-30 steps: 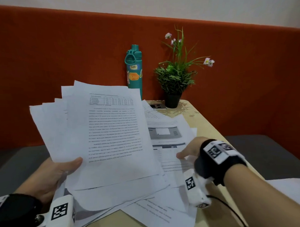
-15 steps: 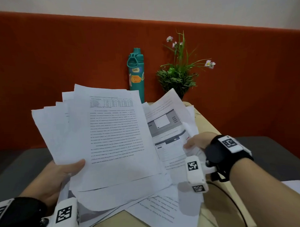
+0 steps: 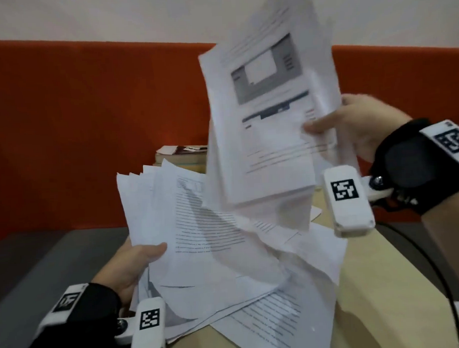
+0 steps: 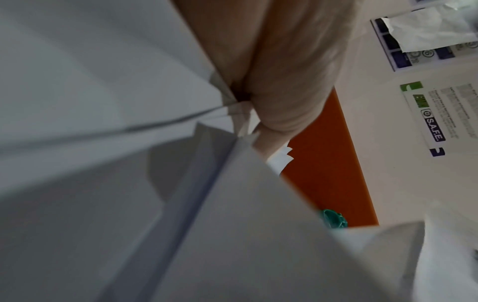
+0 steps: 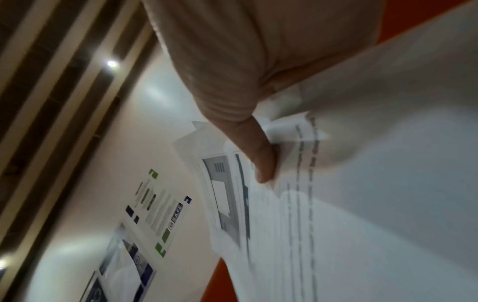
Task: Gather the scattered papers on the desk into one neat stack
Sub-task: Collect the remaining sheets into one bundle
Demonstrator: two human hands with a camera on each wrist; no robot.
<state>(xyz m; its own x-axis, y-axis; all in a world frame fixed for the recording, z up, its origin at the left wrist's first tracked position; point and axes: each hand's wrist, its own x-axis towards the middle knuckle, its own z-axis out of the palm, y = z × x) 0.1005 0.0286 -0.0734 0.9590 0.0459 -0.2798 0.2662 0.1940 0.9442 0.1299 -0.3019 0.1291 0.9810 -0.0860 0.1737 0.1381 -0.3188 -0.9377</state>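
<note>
The right hand is pinching a raised sheaf by one side edge, thumb on the printed face, well above the surface. The left hand is pinching a fanned bundle at its lower edge; more loose sheets are lying beneath. Risks as judged:

- Single-edge grip: sheets may be slipping out and scattering.
- Unaligned edges: merging may be creasing corners.

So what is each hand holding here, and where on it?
Left hand grips the fanned sheaf at its left edge; right hand pinches the raised sheets at their right edge.
</note>
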